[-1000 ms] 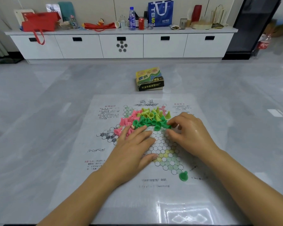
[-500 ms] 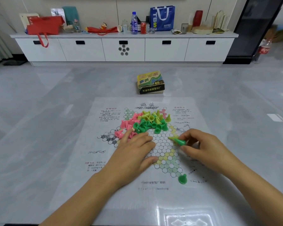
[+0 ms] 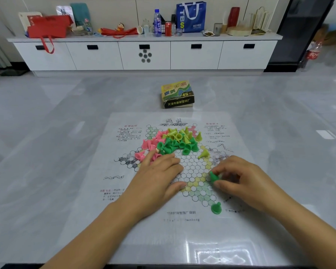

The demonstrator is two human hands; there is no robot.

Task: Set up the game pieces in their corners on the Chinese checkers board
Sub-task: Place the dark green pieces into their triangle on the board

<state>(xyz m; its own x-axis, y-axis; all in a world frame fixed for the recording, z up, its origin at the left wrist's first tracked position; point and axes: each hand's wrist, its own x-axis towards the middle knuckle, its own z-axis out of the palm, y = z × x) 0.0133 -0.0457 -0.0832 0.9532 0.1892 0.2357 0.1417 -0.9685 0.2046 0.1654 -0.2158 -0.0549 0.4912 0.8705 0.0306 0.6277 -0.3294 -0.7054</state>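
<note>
The paper Chinese checkers board (image 3: pixel 182 226) lies flat on the grey floor. A heap of pink, yellow and green cone pieces (image 3: pixel 171 142) covers its far half. One green piece (image 3: pixel 216 208) stands at the near corner tip. A lone yellow piece (image 3: pixel 203 153) lies on its side right of the heap. My right hand (image 3: pixel 241 179) pinches a green piece (image 3: pixel 213 177) over the near corner's right side. My left hand (image 3: pixel 157 175) rests flat on the board, its fingertips among the pink pieces.
The game's cardboard box (image 3: pixel 177 95) sits on the floor just beyond the board. A low white cabinet (image 3: pixel 144 55) with bags and bottles on top runs along the back wall. A dark cabinet (image 3: pixel 303 32) stands at the far right.
My right hand took a green piece from the heap and carried it toward me, down to the near corner. My left hand stayed flat in place. A yellow piece now lies apart from the heap.
</note>
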